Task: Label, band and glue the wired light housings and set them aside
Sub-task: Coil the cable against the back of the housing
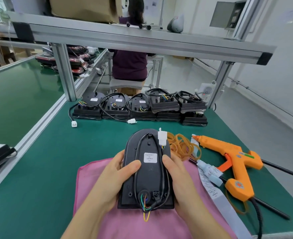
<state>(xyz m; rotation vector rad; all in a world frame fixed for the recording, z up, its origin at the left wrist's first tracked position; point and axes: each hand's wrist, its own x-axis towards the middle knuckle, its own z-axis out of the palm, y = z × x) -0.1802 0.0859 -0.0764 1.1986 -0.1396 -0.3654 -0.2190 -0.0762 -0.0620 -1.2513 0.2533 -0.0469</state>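
Left hand (118,176) and right hand (175,178) clamp the light housing (149,180) above pink cloth (87,183), rubber bands (181,149) and glue gun (235,157) beside.

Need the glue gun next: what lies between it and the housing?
Head view: rubber bands, a label strip and a bottle lie between housing and gun.

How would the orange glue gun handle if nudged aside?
Lying flat on its side, the glue gun likely slides, not rolls. Its black cord would probably drag and pivot it. The nozzle lies beside the rubber bands, so it might snag them.
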